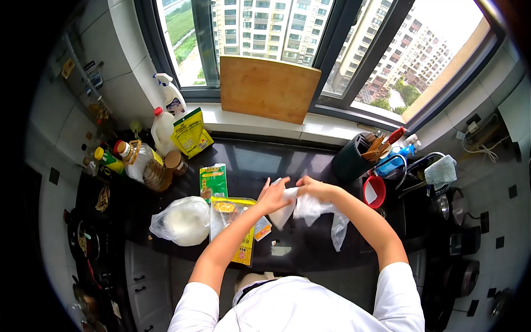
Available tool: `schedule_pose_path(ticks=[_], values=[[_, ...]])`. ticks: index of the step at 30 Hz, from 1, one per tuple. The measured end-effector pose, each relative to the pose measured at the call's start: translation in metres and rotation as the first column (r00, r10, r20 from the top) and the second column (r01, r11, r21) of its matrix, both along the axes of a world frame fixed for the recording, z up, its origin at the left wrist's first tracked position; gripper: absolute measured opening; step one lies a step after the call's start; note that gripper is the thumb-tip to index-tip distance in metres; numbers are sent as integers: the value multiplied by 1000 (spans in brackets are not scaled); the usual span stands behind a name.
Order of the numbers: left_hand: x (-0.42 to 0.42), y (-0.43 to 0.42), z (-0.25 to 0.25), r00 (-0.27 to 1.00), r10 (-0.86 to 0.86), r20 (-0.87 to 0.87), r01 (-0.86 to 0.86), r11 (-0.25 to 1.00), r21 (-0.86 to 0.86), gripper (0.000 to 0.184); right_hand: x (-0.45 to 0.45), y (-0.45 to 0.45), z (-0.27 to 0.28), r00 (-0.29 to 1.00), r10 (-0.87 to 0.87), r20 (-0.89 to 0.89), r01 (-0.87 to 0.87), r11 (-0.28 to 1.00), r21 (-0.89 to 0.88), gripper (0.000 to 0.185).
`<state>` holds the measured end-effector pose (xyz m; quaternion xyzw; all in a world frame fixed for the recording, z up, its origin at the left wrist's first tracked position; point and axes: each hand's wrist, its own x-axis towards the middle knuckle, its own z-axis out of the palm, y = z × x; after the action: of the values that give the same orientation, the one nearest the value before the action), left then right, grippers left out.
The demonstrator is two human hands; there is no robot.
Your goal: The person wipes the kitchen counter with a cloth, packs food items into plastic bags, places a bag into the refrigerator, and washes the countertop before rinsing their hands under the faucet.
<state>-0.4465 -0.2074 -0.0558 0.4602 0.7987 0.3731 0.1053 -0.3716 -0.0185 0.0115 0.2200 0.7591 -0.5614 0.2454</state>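
"White bag [313, 207]: plain to see?"

"Only partly. Blurred, with some folds hidden; one bag or two, impossible to tell."

"Where, against left hand [274, 196] and right hand [316, 188]?"

"Just below and between, touching both, over the dark counter [265, 160]."

"State of those hands?"

"Left: bent and partly spread, gripping or merely touching, impossible to tell. Right: curled in, pinching the bag's upper edge."

"Pointing which way?"

"Long axis slantwise, from between the hands toward the body [310, 304]; loose see-through end near the right forearm [368, 218]; white fold under the left hand pointing bodyward."
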Motion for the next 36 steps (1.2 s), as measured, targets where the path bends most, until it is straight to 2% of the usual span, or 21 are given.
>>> schedule_pose_path(ticks=[2,4,5,7,8,10,15,16,18,19,22,24,26,27,28,30,31,32,33,34,36], values=[[8,5,-4,954,238,-181,-215,967,139,63,1,30,-66,988,-118,101,155,803,-575,24],[24,10,7,905,344,-251,-304,935,184,58,41,-15,-33,843,-507,179,353,271,-895,26],[33,10,18,906,363,-220,-304,917,260,50,39,-19,-58,795,-586,158,354,235,-905,28],[43,10,22,916,354,-189,-293,912,288,37,35,-23,-77,724,-682,102,99,-44,-994,45],[46,11,19,911,358,-207,-291,911,292,32,34,-50,-16,492,-851,185,269,-53,-962,45],[39,15,12,918,379,-114,-366,923,121,19,32,-42,6,641,-731,236,292,-52,-955,53],[26,16,14,945,213,249,-244,964,104,28,46,-22,26,717,-688,-113,346,493,-799,57],[25,17,12,907,218,359,-267,959,91,30,48,-8,18,668,-744,1,329,293,-898,57],[21,20,3,795,221,564,-306,950,59,33,53,1,27,427,-856,-292,500,492,-713,57],[19,19,-2,729,156,667,-297,949,102,31,57,6,26,434,-825,-361,584,563,-585,55],[13,21,-7,701,120,703,-301,943,139,29,78,-5,22,626,-244,-741,536,825,181,54],[9,23,-5,700,22,713,-204,964,170,29,82,-22,41,531,551,-644,278,605,747,52],[9,24,-1,704,-81,705,-118,966,229,29,71,-27,44,503,754,-421,257,335,907,51],[10,26,0,670,-133,730,-138,944,298,27,63,-20,40,520,729,-444,245,371,896,45],[9,23,13,779,-85,622,-49,979,195,26,53,-11,36,538,703,-466,230,410,883,39],[-1,11,36,938,-43,344,65,996,-53,25,37,12,32,534,755,-381,107,387,916,22],[-1,10,33,994,-66,85,70,997,-42,23,31,18,30,647,688,-328,-77,487,870,23],[-1,8,31,997,-27,75,32,997,-71,23,26,21,27,742,626,-242,-241,585,775,24],[4,7,36,998,12,65,-6,995,-99,23,24,25,11,754,558,-347,-183,685,705,26],[11,7,45,997,54,56,-47,991,-124,24,20,22,17,896,382,-226,-202,805,558,28],[26,9,44,983,135,-121,-150,982,-118,23,14,28,7,934,351,-66,-317,900,300,30]])
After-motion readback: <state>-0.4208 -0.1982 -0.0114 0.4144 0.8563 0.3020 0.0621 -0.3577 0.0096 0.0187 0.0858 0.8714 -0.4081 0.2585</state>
